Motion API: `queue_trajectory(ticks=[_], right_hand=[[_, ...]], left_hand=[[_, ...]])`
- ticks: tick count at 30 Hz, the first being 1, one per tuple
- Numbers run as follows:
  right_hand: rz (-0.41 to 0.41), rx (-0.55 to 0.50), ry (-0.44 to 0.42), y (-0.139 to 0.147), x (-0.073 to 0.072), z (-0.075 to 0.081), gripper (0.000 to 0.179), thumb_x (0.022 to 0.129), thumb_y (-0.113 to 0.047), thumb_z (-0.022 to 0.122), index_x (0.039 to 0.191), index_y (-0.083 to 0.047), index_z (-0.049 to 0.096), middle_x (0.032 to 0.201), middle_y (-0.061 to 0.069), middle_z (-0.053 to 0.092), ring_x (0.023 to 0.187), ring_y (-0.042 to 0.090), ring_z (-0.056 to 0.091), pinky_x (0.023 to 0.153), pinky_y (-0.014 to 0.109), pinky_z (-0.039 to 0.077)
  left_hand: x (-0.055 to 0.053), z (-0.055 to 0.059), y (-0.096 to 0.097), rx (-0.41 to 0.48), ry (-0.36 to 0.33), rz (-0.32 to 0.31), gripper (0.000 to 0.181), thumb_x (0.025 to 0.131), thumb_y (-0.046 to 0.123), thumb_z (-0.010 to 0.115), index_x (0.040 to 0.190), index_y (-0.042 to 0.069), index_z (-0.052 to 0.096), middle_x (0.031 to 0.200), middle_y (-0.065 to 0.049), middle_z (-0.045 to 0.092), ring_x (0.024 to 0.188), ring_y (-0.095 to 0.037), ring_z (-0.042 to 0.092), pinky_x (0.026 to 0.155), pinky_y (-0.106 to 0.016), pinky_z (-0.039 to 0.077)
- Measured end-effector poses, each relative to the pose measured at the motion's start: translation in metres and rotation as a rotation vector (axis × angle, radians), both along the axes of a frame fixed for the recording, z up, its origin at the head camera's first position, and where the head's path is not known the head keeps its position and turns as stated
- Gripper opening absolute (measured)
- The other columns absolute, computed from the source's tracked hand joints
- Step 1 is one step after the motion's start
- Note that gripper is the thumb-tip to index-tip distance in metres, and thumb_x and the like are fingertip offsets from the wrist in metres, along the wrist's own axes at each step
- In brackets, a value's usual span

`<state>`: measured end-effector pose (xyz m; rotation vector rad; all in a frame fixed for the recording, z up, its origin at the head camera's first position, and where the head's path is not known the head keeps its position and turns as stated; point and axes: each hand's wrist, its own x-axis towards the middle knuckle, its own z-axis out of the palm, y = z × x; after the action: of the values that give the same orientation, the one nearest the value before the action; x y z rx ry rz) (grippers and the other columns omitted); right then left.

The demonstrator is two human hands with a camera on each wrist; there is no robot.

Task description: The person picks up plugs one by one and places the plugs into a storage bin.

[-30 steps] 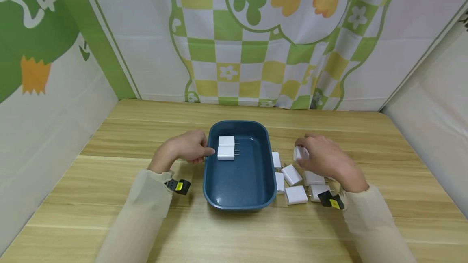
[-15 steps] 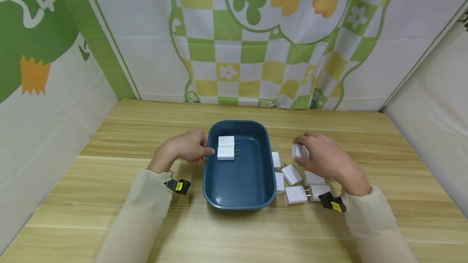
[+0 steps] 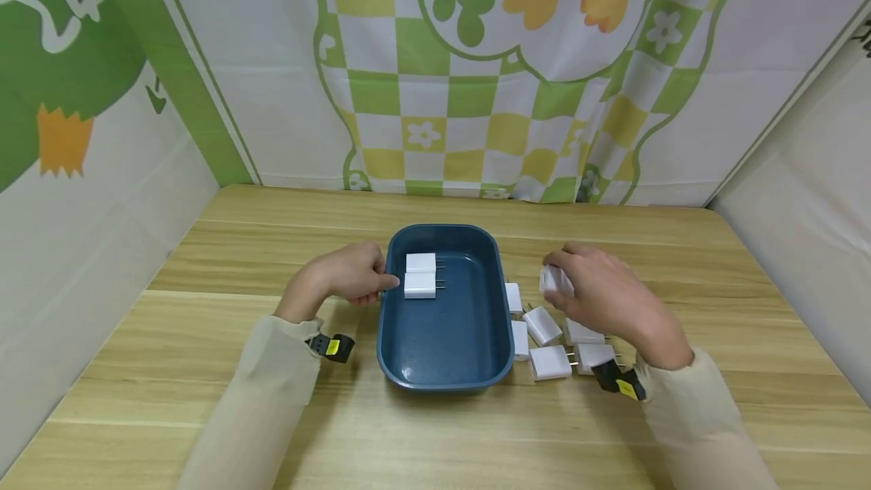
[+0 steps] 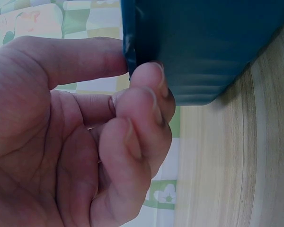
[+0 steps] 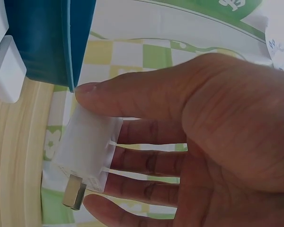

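Note:
A dark blue plastic bin (image 3: 445,354) stands in the middle of the table. My left hand (image 3: 350,272) pinches its left rim between thumb and curled fingers, as the left wrist view shows close up. Inside the bin, two white charger plugs (image 3: 420,285) lie side by side at the upper left, prongs to the right. My right hand (image 3: 609,293) grips another white charger plug (image 5: 85,146) between thumb and fingers, right of the bin. In the right wrist view its metal prong (image 5: 74,193) sticks out from the lower end.
Several loose white charger plugs (image 3: 551,363) lie on the wooden table (image 3: 531,437) right of the bin, some partly hidden by its wall or my right hand. A patterned curtain (image 3: 456,97) hangs along the table's back edge.
My right hand has shifted slightly left with the charger plug, towards the bin. The left hand, the bin and the two charger plugs inside have not moved.

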<state>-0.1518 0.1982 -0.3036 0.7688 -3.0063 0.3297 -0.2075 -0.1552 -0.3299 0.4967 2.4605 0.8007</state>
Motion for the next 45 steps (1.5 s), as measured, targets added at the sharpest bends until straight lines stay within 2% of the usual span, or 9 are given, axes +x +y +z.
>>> queue_trajectory(ticks=[10,25,36,45], right_hand=[[0.005,-0.008,0.013,-0.003,0.003,0.002,0.039,0.09,-0.016,0.077,0.123,0.001,0.067,0.105,0.01,0.064,0.089,0.026,0.061,0.076,0.048,0.051],[0.031,-0.005,0.061,-0.006,0.005,0.003,0.038,0.091,-0.015,0.077,0.123,0.001,0.067,0.099,0.008,0.062,0.079,0.021,0.056,0.066,0.039,0.047],[0.025,-0.009,0.071,-0.009,0.007,0.005,0.039,0.093,-0.016,0.076,0.124,0.003,0.065,0.103,0.011,0.063,0.085,0.025,0.06,0.07,0.042,0.05],[0.014,0.001,0.081,-0.01,0.008,0.006,0.04,0.092,-0.016,0.077,0.124,0.003,0.065,0.102,0.01,0.062,0.083,0.023,0.058,0.067,0.039,0.048]], left_hand=[[-0.001,-0.001,0.0,0.006,0.001,0.0,0.037,0.103,0.015,0.06,0.069,-0.001,0.064,0.057,-0.002,0.057,0.05,-0.011,0.05,0.053,-0.025,0.046],[-0.002,-0.002,-0.001,0.008,-0.002,0.0,0.038,0.103,0.015,0.06,0.068,0.002,0.063,0.057,-0.002,0.057,0.05,-0.011,0.049,0.052,-0.024,0.046],[-0.001,0.0,0.0,0.01,-0.005,0.006,0.037,0.103,0.015,0.061,0.069,0.001,0.064,0.057,-0.002,0.057,0.05,-0.011,0.05,0.052,-0.025,0.045],[0.0,0.0,0.0,0.004,-0.002,0.006,0.036,0.103,0.016,0.06,0.071,0.0,0.064,0.058,-0.002,0.057,0.051,-0.011,0.05,0.053,-0.025,0.045]])
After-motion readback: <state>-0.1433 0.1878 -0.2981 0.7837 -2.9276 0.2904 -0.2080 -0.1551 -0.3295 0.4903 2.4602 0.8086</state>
